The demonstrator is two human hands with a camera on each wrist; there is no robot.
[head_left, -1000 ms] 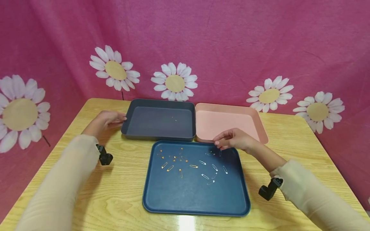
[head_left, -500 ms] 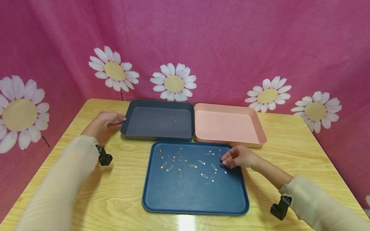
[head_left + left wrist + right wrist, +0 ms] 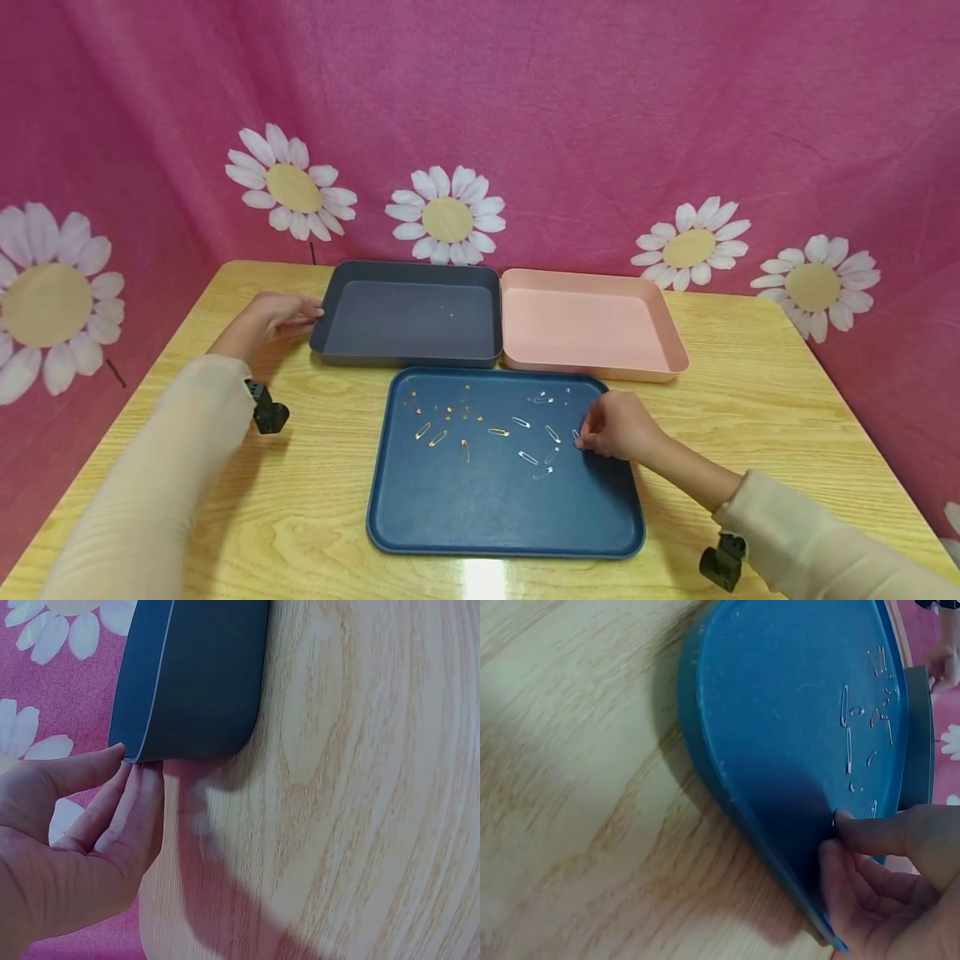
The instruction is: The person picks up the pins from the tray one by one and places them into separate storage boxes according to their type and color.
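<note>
In the head view, the left hand (image 3: 281,315) holds the left rim of a dark grey tray (image 3: 405,362). The left wrist view shows its thumb at the rim and the fingers against the outer wall (image 3: 202,690). Over the right side of a blue tray (image 3: 502,517), the right hand (image 3: 617,427) pinches a silver safety pin (image 3: 575,434), mostly hidden by the fingers. Only a sliver of this pin (image 3: 835,820) shows at the thumb tip in the right wrist view. Several silver safety pins (image 3: 528,457) lie to its left, with several gold safety pins (image 3: 438,438) beyond them.
A pink tray (image 3: 592,321) stands right of the dark grey one, behind the blue tray. Tiny gold specks (image 3: 452,314) lie in the dark grey tray. All stand on a wooden table (image 3: 315,500) before a pink flowered cloth (image 3: 570,125).
The right hand has come from the pink tray's front edge toward me, down to the safety pin at the blue tray's right side. The left hand keeps its hold on the dark grey tray.
</note>
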